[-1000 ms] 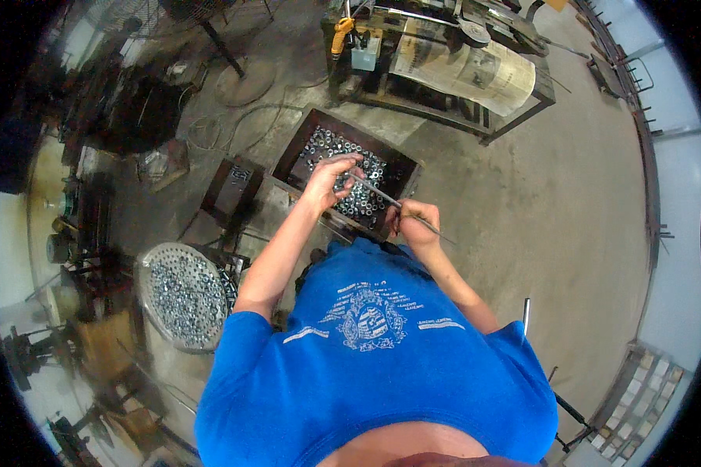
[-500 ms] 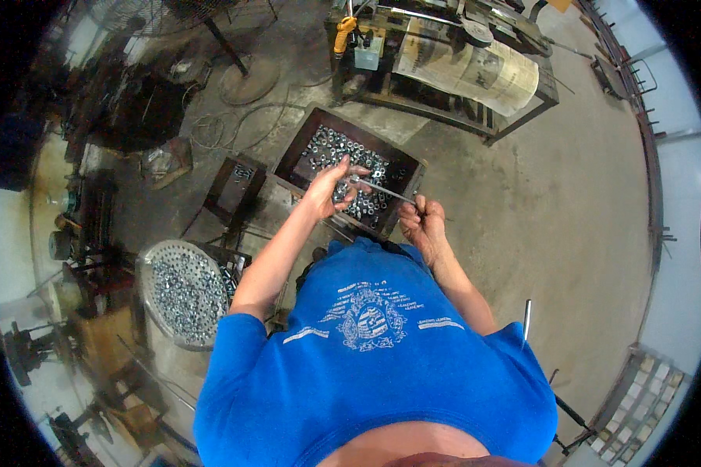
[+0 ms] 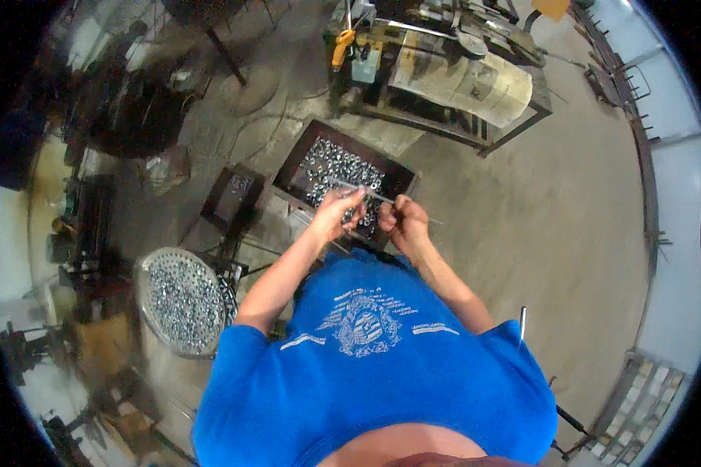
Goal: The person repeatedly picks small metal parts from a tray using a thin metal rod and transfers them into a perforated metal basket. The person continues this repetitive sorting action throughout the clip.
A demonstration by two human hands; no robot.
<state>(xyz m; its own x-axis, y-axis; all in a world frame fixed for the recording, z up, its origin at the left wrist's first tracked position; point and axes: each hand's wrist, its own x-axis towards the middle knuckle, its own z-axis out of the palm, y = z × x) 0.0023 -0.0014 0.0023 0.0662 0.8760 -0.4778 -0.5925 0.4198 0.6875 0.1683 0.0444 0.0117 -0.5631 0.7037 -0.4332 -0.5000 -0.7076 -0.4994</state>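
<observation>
A thin metal rod (image 3: 380,198) lies slantwise between my two hands, above a dark shallow tray (image 3: 288,173) holding many shiny metal nuts (image 3: 336,162). My left hand (image 3: 339,214) is closed at the rod's left part, thumb and fingers pinched together. Whether a nut sits between those fingers is too small to tell. Closed around the rod farther right is my right hand (image 3: 406,222), with the thin end sticking out past it. Both hands hover over the tray's near side and hide some of the nuts.
A round perforated metal basket (image 3: 146,307) full of nuts stands at the left. Beside the tray is a smaller dark box (image 3: 230,198). A metal workbench (image 3: 444,124) with an orange-handled air gun (image 3: 341,48) stands beyond. A fan base (image 3: 249,92) rests on the floor.
My left hand has gone from spread fingers to a closed pinch on the rod. My right hand has moved left, bringing the hands closer together.
</observation>
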